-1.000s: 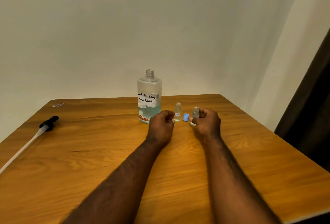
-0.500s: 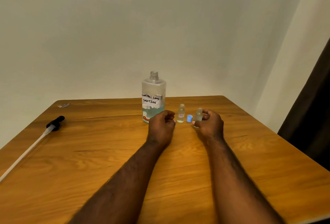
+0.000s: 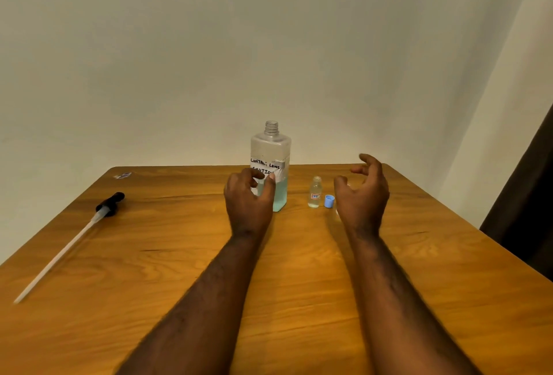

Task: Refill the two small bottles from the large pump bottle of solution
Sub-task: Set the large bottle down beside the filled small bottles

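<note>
Large clear square plastic bottle (image 3: pixel 271 150) of pale blue solution stands uncapped on the wooden worktop (image 3: pixel 179 255), roughly a third full. It is probably light, smooth and slightly squeezable, best gripped low round its flat sides. Of the hands, the left hand (image 3: pixel 248 198) curls at its front; contact is unclear. The right hand (image 3: pixel 362 195) hovers to its right, fingers spread and empty, beyond a small clear bottle (image 3: pixel 314 193) and a blue cap (image 3: pixel 329 201).

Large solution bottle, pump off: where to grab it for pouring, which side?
Wrap the large bottle around its square body at label height, from its near-left, where the left hand is. Flat upright faces suit a wrap; open neck stays clear; small bottle and blue cap crowd its right.
</note>
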